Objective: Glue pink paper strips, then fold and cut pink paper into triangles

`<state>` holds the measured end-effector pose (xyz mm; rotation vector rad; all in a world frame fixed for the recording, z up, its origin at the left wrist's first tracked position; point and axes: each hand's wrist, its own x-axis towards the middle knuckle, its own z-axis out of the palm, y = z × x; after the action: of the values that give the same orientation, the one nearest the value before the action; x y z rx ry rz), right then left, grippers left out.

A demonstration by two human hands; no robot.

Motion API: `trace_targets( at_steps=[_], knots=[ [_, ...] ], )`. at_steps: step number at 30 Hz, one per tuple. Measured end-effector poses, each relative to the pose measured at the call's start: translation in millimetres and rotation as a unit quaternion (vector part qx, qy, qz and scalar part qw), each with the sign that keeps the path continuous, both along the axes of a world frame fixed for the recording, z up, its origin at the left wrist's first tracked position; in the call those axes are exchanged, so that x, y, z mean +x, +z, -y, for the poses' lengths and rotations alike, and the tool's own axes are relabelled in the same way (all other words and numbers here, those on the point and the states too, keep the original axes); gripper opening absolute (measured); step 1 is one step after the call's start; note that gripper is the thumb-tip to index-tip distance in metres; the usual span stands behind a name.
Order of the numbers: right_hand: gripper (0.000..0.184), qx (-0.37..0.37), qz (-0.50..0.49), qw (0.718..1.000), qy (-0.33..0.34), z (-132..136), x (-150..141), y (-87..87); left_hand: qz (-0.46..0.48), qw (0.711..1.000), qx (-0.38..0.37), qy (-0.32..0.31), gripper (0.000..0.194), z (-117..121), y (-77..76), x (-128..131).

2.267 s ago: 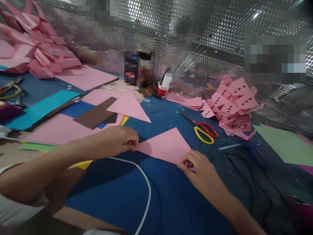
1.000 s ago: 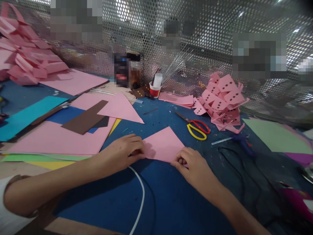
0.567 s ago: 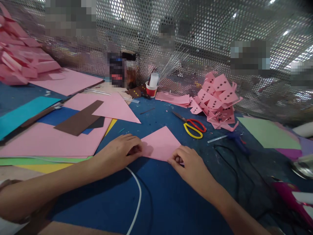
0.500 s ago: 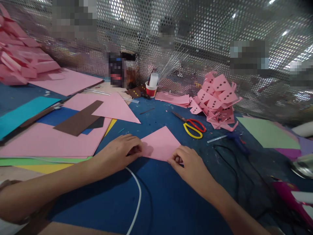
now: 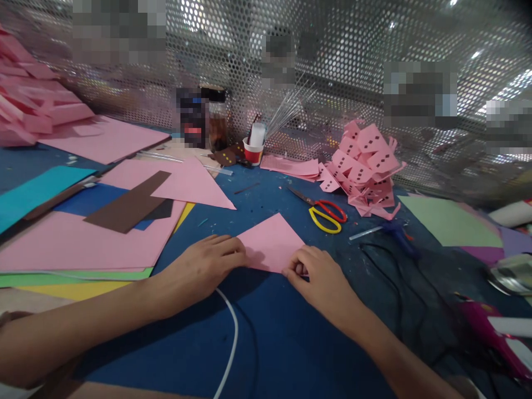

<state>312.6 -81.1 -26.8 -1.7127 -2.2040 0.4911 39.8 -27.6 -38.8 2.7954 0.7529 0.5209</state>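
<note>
A pink sheet of paper (image 5: 272, 241) lies on the blue table, one corner pointing away from me and a straight edge facing me. My left hand (image 5: 210, 260) is closed at its left corner, the fingertips pressed together on the paper. At the right corner my right hand (image 5: 316, 271) pinches the near edge, fingers curled and thumb beneath them. Both hands partly cover the paper's side corners. Beyond my right hand rest scissors (image 5: 326, 216) with one red and one yellow handle.
Pink sheets (image 5: 83, 241) and a brown strip (image 5: 128, 202) lie left. A pile of pink cutouts (image 5: 366, 166) and a paper cup (image 5: 252, 152) stand at the back. A blue glue gun (image 5: 401, 238) and a magenta tool (image 5: 492, 332) lie right. A white cable (image 5: 235, 338) crosses in front.
My left hand has rolled slightly, its fingers now flatter and closer together on the paper's left corner. My right hand keeps its pinch. The whole view has shifted a little.
</note>
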Motion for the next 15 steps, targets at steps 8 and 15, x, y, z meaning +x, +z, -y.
trace_targets(
  at_steps=[8, 15],
  knots=[
    [0.013, 0.002, -0.001, 1.0, 0.0, -0.2, 0.1, 0.4, -0.074, 0.994, 0.07, -0.036, 0.051, 2.0, 8.2, -3.4],
    [0.014, 0.007, 0.002, 1.0, -0.003, 0.2, -0.7, -0.1, -0.066, 0.992, 0.09, -0.064, 0.042, 0.5, 10.8, -6.5]
  ],
)
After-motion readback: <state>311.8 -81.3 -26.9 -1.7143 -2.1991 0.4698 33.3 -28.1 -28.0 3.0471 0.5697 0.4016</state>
